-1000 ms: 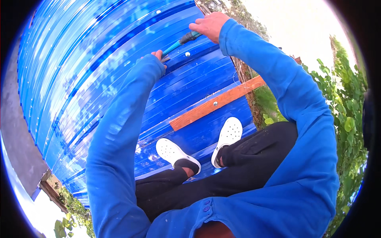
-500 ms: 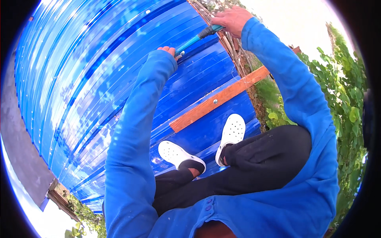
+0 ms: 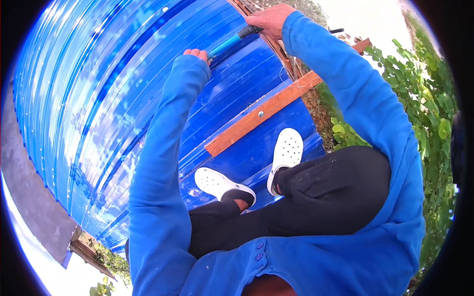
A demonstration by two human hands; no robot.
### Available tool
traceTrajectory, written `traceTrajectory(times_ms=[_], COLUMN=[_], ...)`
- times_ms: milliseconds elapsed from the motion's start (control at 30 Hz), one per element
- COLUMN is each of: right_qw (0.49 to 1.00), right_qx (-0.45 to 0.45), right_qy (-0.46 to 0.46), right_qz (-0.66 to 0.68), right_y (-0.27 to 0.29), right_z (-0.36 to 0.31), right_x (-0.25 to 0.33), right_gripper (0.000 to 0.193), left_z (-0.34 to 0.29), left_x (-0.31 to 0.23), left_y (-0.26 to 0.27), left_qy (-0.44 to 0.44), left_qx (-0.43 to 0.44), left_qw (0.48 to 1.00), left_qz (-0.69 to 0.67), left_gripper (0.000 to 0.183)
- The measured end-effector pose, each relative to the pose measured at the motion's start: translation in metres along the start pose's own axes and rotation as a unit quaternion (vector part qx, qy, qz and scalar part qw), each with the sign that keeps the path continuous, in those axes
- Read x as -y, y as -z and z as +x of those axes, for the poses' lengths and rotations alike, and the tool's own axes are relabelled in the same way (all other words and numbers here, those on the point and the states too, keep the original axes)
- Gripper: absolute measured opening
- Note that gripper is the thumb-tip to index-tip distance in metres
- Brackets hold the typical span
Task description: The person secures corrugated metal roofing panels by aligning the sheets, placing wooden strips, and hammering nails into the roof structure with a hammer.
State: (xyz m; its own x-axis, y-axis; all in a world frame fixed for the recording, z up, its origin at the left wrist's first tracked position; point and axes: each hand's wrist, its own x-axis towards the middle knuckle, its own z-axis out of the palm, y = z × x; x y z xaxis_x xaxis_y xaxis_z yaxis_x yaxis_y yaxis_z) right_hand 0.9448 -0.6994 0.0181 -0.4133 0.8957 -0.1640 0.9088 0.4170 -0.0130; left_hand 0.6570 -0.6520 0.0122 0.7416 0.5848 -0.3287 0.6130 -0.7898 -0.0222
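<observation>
Both my hands are on a slim teal pole point(image 3: 224, 47) with a dark grip, held above a blue corrugated metal sheet roof point(image 3: 237, 84). My left hand point(image 3: 197, 54) is closed at the pole's lower left end, its fingers partly hidden by the sleeve. Higher up and to the right, my right hand point(image 3: 271, 20) wraps the dark grip point(image 3: 249, 31) near the roof's edge. Whatever is at the pole's far left end is hidden behind my left hand.
A reddish wooden plank point(image 3: 261, 114) with a bolt head lies across the roof near my white clogs point(image 3: 288, 148). Thin wire point(image 3: 296, 85) loops at its upper end. Beyond the roof's right edge grow leafy green plants point(image 3: 419, 103). A grey wall point(image 3: 37, 197) stands lower left.
Both hands and the pole appear shifted left and slightly up in the picture. The plank and roof have also shifted a little up and left. My grip on the pole is unchanged.
</observation>
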Motion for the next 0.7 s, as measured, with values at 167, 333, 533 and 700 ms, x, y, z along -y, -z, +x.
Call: traceTrajectory(times_ms=[167,333,533,700], right_qw=[0.997,0.999,0.992,0.973], right_qx=[0.059,-0.023,0.116,0.229], right_qy=[-0.054,-0.01,-0.044,0.034], right_qz=[-0.002,-0.039,-0.005,0.003], right_y=[-0.007,0.031,0.042,0.05], right_z=[-0.011,-0.004,0.015,0.046], right_x=[0.005,0.033,0.059,0.067], right_gripper=[0.029,0.033,0.033,0.033], left_z=[0.016,-0.007,0.0,-0.036], left_x=[-0.022,0.008,0.01,0.061], left_y=[0.014,-0.029,-0.017,-0.065], left_qy=[0.042,0.045,0.049,0.285], left_qx=[0.124,-0.015,0.025,-0.198], left_qw=[0.991,0.996,0.997,0.783], left_qz=[0.017,-0.077,-0.055,-0.516], left_gripper=[0.028,0.032,0.037,0.047])
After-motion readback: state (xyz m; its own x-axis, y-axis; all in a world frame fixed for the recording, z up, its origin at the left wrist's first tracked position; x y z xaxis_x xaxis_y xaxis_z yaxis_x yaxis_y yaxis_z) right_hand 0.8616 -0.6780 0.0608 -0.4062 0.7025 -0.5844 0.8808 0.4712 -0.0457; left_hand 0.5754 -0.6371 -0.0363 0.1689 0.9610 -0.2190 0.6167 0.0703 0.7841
